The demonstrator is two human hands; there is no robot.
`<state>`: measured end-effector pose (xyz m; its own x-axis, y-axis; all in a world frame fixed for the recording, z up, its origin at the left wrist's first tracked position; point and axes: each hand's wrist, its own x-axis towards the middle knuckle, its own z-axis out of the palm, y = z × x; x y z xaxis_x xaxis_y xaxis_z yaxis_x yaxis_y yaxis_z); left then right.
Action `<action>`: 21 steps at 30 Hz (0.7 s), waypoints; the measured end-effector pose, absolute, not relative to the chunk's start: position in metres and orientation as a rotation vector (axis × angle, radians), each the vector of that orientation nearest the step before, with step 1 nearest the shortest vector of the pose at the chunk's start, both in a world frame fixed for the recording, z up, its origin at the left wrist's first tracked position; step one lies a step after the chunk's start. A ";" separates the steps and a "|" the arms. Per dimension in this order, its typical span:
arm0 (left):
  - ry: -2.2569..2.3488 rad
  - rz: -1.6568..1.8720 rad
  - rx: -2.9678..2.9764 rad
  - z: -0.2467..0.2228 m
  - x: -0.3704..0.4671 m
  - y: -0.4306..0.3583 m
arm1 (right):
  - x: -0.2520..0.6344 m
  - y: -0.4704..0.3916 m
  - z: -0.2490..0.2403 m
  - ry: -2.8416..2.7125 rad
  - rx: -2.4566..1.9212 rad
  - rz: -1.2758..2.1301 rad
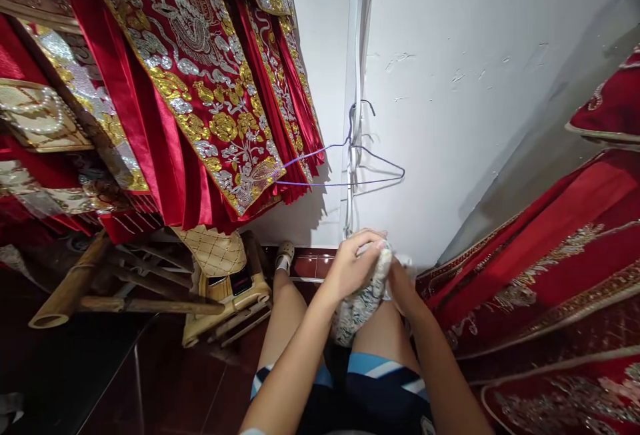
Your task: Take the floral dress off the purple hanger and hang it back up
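In the lower middle, both hands grip a bunched piece of white cloth (356,315) with a small floral print, held above the knees. My left hand (354,261) has its fingers folded over the cloth's upper edge. On the other side, my right hand (399,283) closes on the cloth, its fingertips mostly hidden by it. Past the hands, a purple wire hanger (330,185) hangs by the white wall, next to a pale vertical strip (356,35). Nothing hangs on the part of this hanger in sight.
Red embroidered garments (215,95) with gold and silver work hang at the left; more red embroidered cloth (540,268) fills the right. A bamboo seat (260,291) holds a phone (241,281) and a quilted beige bag (215,248). Bamboo poles (150,306) jut out at lower left.
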<state>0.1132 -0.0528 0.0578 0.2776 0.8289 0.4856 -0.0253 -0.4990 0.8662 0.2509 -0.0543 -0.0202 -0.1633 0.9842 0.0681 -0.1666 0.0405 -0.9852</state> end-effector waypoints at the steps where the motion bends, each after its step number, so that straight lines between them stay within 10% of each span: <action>1: 0.747 1.304 1.790 0.060 0.113 -0.051 | 0.246 -0.054 -0.012 -1.188 -0.937 1.406; 9: 0.784 0.862 1.856 0.044 0.056 -0.035 | 0.267 -0.040 0.057 -1.511 -0.792 1.776; 16: 1.543 0.515 2.189 0.034 0.002 -0.034 | 0.273 0.033 0.095 -1.857 -0.932 0.686; 21: 2.002 0.280 2.129 0.054 -0.038 -0.003 | 0.265 0.088 0.068 -1.763 -1.136 0.582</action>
<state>-0.0384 -0.0029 0.0539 0.0617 0.9981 -0.0026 0.9590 -0.0586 0.2772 0.2649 0.0875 0.0678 -0.1418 0.8833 0.4469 0.4439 0.4603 -0.7688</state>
